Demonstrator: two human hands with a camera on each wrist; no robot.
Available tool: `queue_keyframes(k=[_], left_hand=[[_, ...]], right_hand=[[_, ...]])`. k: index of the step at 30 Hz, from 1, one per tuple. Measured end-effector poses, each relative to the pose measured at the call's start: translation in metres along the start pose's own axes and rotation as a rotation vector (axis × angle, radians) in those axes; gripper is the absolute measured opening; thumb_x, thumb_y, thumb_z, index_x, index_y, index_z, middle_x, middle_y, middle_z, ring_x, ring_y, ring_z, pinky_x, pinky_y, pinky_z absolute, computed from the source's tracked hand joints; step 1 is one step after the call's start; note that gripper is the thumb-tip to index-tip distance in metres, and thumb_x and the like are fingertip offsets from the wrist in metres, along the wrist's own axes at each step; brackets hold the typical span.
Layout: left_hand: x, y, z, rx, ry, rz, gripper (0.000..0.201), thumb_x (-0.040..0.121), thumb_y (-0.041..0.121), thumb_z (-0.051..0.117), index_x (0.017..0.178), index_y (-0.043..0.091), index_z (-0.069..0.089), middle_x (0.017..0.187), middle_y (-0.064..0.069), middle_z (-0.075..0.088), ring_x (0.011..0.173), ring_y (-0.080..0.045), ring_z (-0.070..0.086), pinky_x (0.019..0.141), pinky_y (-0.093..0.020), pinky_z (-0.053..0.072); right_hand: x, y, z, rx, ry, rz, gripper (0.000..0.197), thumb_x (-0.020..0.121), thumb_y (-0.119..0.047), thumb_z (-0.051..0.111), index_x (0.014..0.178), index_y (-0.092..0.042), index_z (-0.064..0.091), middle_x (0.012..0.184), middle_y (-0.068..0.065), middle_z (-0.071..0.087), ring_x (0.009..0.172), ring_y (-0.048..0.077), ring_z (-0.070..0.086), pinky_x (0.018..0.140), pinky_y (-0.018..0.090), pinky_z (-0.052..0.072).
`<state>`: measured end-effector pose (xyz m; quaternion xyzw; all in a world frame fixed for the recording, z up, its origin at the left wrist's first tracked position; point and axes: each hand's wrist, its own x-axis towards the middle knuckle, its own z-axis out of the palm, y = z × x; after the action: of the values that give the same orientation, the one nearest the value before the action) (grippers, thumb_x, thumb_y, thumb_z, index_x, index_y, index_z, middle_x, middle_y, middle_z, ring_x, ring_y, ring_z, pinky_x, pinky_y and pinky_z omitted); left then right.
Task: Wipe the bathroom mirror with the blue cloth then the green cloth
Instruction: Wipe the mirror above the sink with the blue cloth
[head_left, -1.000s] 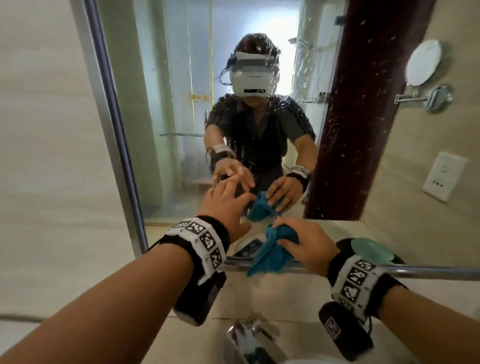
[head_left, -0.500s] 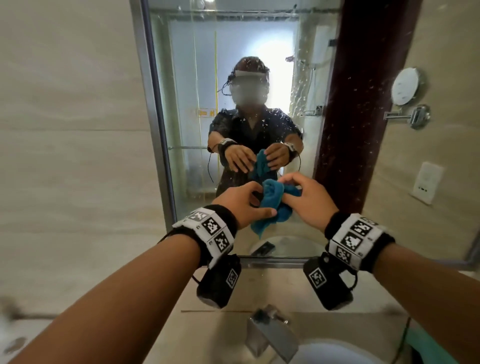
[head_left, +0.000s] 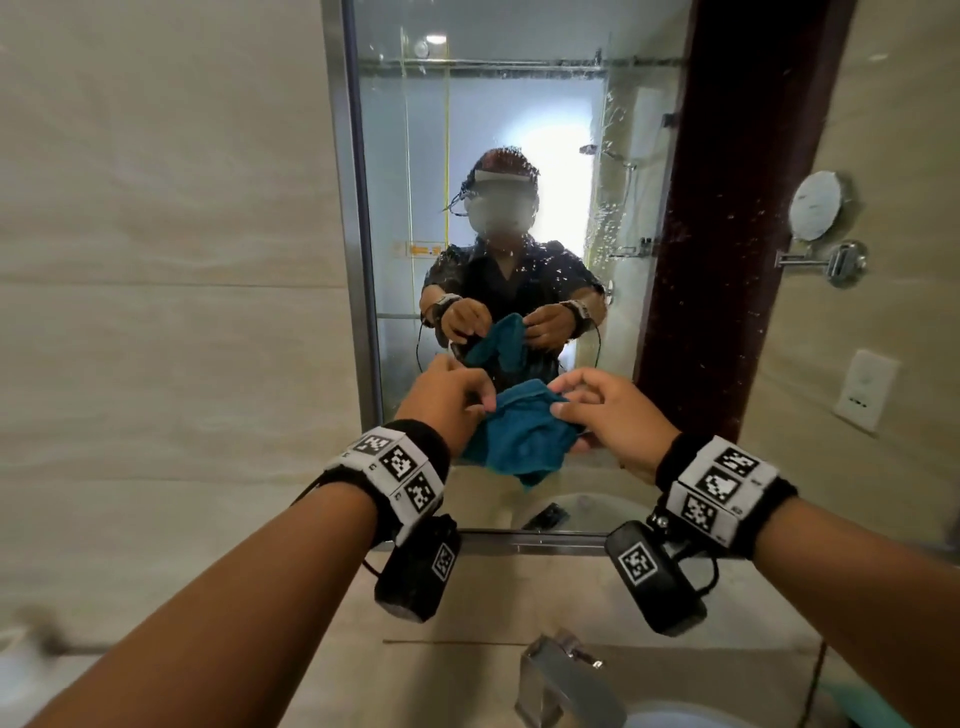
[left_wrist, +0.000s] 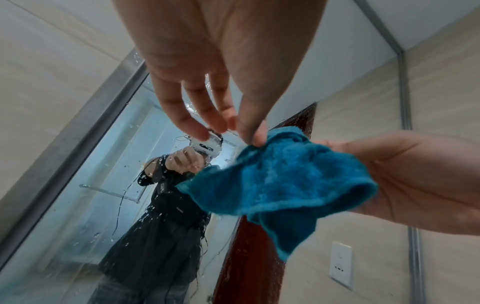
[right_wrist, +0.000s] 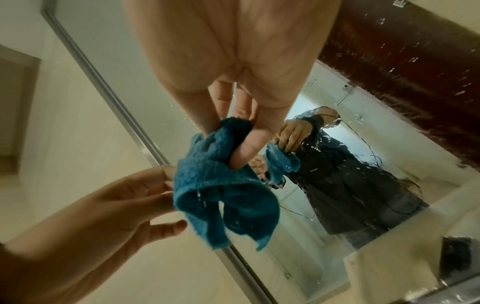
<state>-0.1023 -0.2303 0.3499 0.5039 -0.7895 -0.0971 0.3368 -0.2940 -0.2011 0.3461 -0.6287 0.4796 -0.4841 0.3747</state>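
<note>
Since half a second ago the blue cloth (head_left: 519, 434) has gone from a tight bunch to a looser, wider drape, and my hands have drawn a little apart; it hangs in the air in front of the bathroom mirror (head_left: 498, 156), clear of the glass; my left hand (head_left: 449, 402) pinches its upper left edge between thumb and forefinger, the other fingers (left_wrist: 182, 111) loosely spread; my right hand (head_left: 610, 415) grips the right side, thumb pressed into the folds; water droplets speckle the mirror; below it I see the faucet (head_left: 566, 680) and the pale table (head_left: 467, 608) beneath my wrists.
</note>
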Motion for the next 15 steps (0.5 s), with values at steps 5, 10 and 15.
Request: queue_keyframes(k=[5,10,15], left_hand=[[-0.010,0.010,0.001,-0.328,-0.272,-0.091,0.039,0.100,0.031,0.042,0.138,0.023,0.041,0.121,-0.007,0.058,0.104,-0.021,0.059,0.088,-0.038,0.053],[-0.004,0.004,-0.001,-0.399,-0.255,-0.107,0.049,0.092,0.025,0.059,0.136,0.025,0.037,0.114,-0.004,0.056,0.105,-0.022,0.059,0.087,-0.041,0.054],[0.011,-0.004,-0.012,-0.304,-0.075,-0.065,0.034,0.094,0.017,0.055,0.126,0.018,0.045,0.108,-0.003,0.057,0.091,-0.014,0.054,0.080,-0.027,0.050]], right_hand=[[0.006,-0.009,0.015,0.122,0.030,0.021,0.012,0.092,0.001,0.049,0.093,-0.011,0.052,0.083,0.004,0.061,0.074,0.014,0.061,0.046,0.017,0.047],[0.014,-0.012,0.027,0.089,-0.022,-0.014,0.014,0.091,-0.004,0.053,0.089,-0.019,0.056,0.093,0.004,0.063,0.082,0.015,0.062,0.061,0.023,0.048],[0.029,-0.021,0.027,-0.086,-0.075,-0.144,0.018,0.088,-0.006,0.059,0.095,-0.023,0.059,0.094,-0.006,0.064,0.080,0.003,0.060,0.067,0.015,0.046]])
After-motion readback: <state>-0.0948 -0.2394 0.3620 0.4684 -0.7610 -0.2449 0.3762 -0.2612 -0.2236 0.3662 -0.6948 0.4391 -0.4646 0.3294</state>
